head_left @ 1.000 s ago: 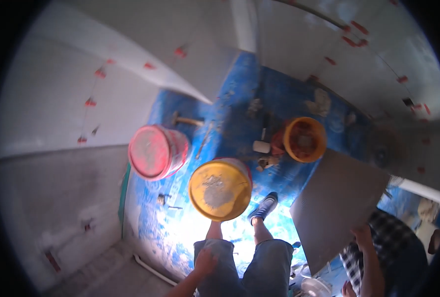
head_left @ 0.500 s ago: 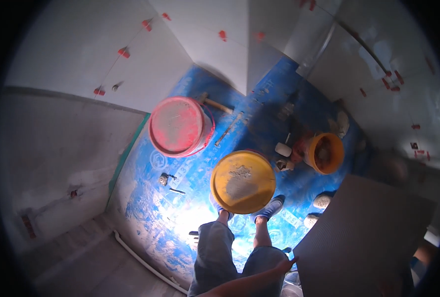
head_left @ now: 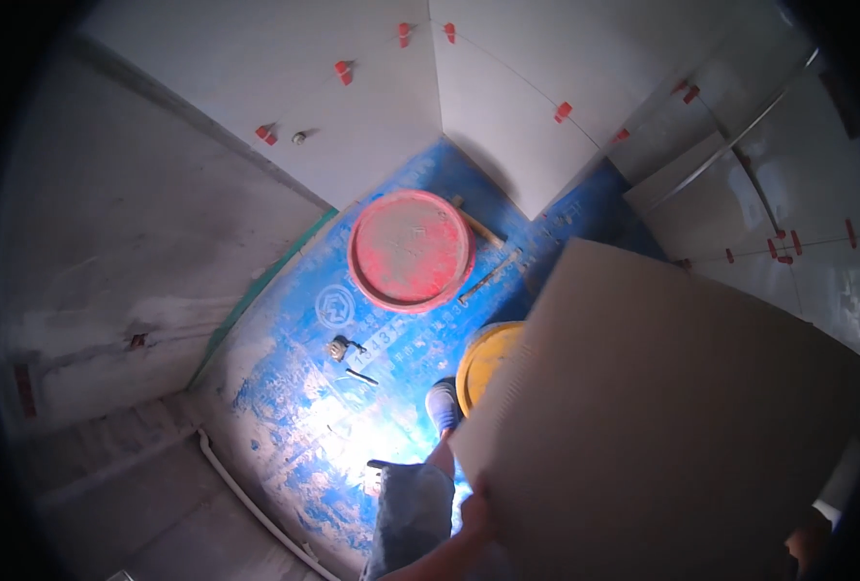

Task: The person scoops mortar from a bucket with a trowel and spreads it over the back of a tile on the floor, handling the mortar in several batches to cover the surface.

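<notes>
One large grey panel (head_left: pixel 662 416), lower right, partly hiding the yellow-lidded bucket (head_left: pixel 478 363).
Left hand (head_left: pixel 476 523): grip closed round the panel's lower left edge. Far-side hand (head_left: pixel 806 542): owner and grip cannot be told. Handling, as judged: support both sides evenly; corners clear of walls (head_left: pixel 527 107); mind footing around buckets.

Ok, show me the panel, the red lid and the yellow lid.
Panel (head_left: pixel 662 407): head view, middle of its face.
Red lid (head_left: pixel 412 250): head view, centre of its top.
Yellow lid (head_left: pixel 476 366): head view, the part left uncovered.
</notes>
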`<action>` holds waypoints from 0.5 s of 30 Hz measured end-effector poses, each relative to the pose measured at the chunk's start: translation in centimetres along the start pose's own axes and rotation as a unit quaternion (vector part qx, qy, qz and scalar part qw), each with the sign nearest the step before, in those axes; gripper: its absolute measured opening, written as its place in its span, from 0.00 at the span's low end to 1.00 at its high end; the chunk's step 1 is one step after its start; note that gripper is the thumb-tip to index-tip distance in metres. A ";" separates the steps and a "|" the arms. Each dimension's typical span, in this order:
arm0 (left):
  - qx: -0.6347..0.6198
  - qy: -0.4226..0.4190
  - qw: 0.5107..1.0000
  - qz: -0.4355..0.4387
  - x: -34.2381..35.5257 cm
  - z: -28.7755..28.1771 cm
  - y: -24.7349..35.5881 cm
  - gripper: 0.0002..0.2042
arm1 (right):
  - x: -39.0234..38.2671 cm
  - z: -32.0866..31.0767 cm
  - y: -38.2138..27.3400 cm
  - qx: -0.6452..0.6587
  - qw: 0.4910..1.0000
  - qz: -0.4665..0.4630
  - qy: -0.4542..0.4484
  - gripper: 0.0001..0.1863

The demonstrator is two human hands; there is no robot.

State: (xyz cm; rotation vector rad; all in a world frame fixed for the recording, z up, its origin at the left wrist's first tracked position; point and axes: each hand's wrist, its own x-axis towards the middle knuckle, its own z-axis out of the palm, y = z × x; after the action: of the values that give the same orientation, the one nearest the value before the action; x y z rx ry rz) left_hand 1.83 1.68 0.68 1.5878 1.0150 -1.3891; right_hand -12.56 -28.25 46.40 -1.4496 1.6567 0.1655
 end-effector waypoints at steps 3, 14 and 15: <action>-0.240 0.064 0.966 0.065 -5.4 -3.6 14.1 0.26 | 6.7 8.2 -1.8 0.143 0.988 -0.059 -0.030 0.20; -0.231 0.131 0.936 0.230 11.1 -14.9 29.8 0.22 | 21.6 29.4 5.4 0.357 0.911 -0.006 -0.207 0.18; -0.233 0.121 0.935 0.237 12.4 -15.9 30.1 0.22 | 22.2 30.8 5.8 0.355 0.910 0.033 -0.212 0.16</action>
State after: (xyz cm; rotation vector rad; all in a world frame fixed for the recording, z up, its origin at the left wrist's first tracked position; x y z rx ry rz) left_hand 36.64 5.89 -8.52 1.5229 0.9303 -0.5813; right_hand 0.79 -23.60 10.68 -0.7348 1.2143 -0.0813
